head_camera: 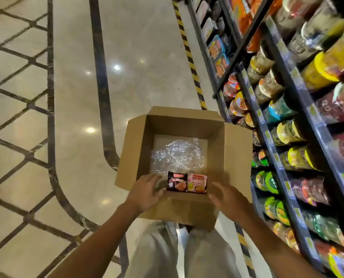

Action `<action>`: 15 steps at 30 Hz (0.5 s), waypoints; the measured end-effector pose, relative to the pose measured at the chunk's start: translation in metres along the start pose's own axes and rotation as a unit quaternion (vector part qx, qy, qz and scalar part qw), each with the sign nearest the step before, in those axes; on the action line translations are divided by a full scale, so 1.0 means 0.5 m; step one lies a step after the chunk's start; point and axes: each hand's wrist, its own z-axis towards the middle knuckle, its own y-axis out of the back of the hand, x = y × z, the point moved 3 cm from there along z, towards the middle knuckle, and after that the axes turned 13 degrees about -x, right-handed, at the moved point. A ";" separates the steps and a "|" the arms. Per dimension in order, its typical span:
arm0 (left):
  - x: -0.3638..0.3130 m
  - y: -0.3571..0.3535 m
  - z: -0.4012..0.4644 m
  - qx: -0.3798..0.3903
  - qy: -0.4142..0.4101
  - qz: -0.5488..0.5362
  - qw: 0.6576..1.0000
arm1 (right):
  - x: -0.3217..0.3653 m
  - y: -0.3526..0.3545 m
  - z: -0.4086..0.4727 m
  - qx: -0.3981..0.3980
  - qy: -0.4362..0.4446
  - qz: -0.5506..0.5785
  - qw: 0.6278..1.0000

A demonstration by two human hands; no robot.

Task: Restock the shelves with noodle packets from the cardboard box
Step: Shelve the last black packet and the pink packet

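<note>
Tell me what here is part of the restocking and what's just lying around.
Job: box; black packet; pink packet; shelves; left hand; right hand.
Lying about: plastic wrap; hazard tape.

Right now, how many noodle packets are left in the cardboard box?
2: a black packet and a pink packet, side by side against the near wall of the cardboard box. Others may hide behind that wall.

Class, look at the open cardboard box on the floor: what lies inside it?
Inside the cardboard box lie a black noodle packet and a pink noodle packet, side by side at the near wall, plus crumpled clear plastic. Whatever sits beneath the plastic and packets is hidden.
</note>
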 end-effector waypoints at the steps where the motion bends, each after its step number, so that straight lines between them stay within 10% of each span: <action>1: 0.010 -0.018 0.034 -0.002 0.000 -0.009 1.000 | -0.008 -0.022 0.034 0.002 -0.004 -0.005 1.000; 15: 0.224 -0.534 0.408 0.080 0.075 0.001 0.994 | -0.236 -0.438 0.487 0.034 0.021 -0.008 0.999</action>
